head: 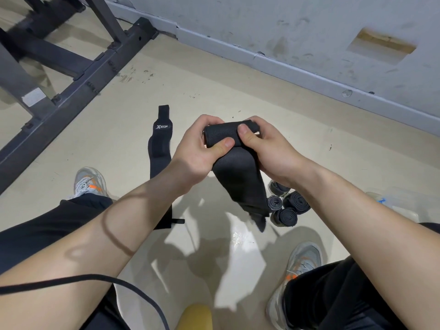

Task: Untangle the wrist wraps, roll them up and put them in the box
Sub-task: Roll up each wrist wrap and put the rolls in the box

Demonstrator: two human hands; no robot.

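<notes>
**Pale floor, black wrap half rolled between both grips**

Head view: smooth, glossy beige floor (214, 75) runs up to a scuffed grey wall (297, 25) with a chipped skirting board. A dark, bolted metal frame (71, 75) of square tube stands on the floor's far left part.

Above the middle of the floor, the left grip (197, 148) and right grip (269, 151) are both clenched on one black woven wrist wrap (238, 177). Its upper end is wound into a short, thick cylinder lying crosswise between the two grips, with a thumb pressed on the near face from each side and fingers curled over the far side. The unrolled tail hangs from the cylinder as a flat, matte band narrowing to a limp tip.

A second wrap (160, 139), flat and padded with a white logo, lies stretched on the floor left of the grips. Tight spiral rolled wraps (288, 208) sit clustered below the right wrist.

Grey mesh shoes (88, 182) with orange accents rest on the floor, and a thin black cable (71, 278) crosses the left forearm.
</notes>
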